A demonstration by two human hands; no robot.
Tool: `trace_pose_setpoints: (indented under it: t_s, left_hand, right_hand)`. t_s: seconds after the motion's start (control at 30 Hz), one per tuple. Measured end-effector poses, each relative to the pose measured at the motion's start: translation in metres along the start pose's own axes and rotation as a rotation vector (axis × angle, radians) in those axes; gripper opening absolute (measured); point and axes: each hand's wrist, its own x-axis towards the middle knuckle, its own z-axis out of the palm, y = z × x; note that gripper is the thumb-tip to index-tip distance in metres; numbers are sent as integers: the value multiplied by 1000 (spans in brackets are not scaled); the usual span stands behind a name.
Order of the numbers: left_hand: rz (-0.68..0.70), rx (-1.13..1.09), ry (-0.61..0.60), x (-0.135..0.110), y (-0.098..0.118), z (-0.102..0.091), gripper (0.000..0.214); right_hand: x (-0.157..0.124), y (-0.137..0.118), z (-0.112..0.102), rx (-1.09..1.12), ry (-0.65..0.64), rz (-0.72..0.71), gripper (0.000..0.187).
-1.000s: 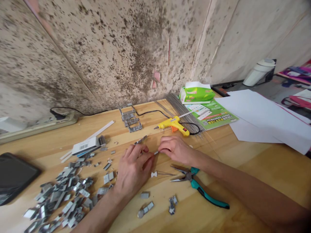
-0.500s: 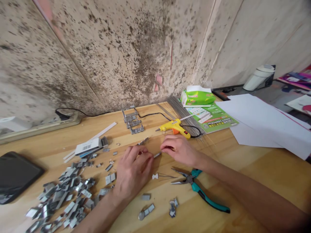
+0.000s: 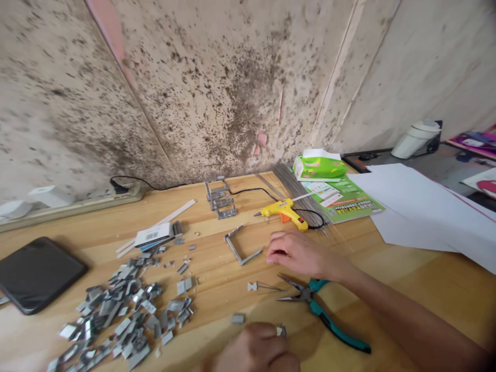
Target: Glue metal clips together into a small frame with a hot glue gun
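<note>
A U-shaped grey metal frame (image 3: 240, 246) lies free on the wooden table (image 3: 406, 289). My right hand (image 3: 296, 253) rests just right of it, fingers curled, not touching it. My left hand (image 3: 256, 351) is low at the bottom edge, blurred, closed over small grey metal pieces (image 3: 279, 329); what it holds is unclear. Teal-handled pliers (image 3: 321, 318) lie under my right wrist. A small white bow-shaped piece with a pin (image 3: 258, 285) lies between the hands.
A heap of grey metal clips (image 3: 116, 315) lies left. A black tablet (image 3: 36, 274), a barcode card (image 3: 153, 235), stacked frames (image 3: 220, 199), a yellow glue gun (image 3: 282, 211), thin wires (image 3: 296, 188), a green tissue pack (image 3: 320, 165) and white paper (image 3: 426, 206) surround the area.
Both hands let go of the metal frame, which now lies on the table. My left hand drew back toward me to the small pieces at the bottom. The camera tilted slightly.
</note>
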Motion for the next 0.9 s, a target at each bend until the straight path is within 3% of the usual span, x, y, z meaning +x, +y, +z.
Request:
trace_pose_setpoints:
  t_s: [0.17,0.37,0.53,0.73,0.83,0.9]
  left_hand:
    - [45,41,-16,0,-7,-5,49]
    - [85,50,15,-3,-15,3,48]
    - [61,38,59,-5,-18,6,53]
    - [77,83,53,0,-26,-1,44]
    - [100,82,118,-3,-36,8,43]
    - [64,83,84,-19,-36,24,42]
  right_hand:
    - [1,2,4,-9,-19,5,11]
    - [2,3,8,16,-23,11,11]
    - [-2,3,8,12,-89,24,10]
    - [-9,7,6,30,-208,124,7]
    - [-11,7,5,36,-242,144,10]
    - [-12,5,4,31,-250,159,12]
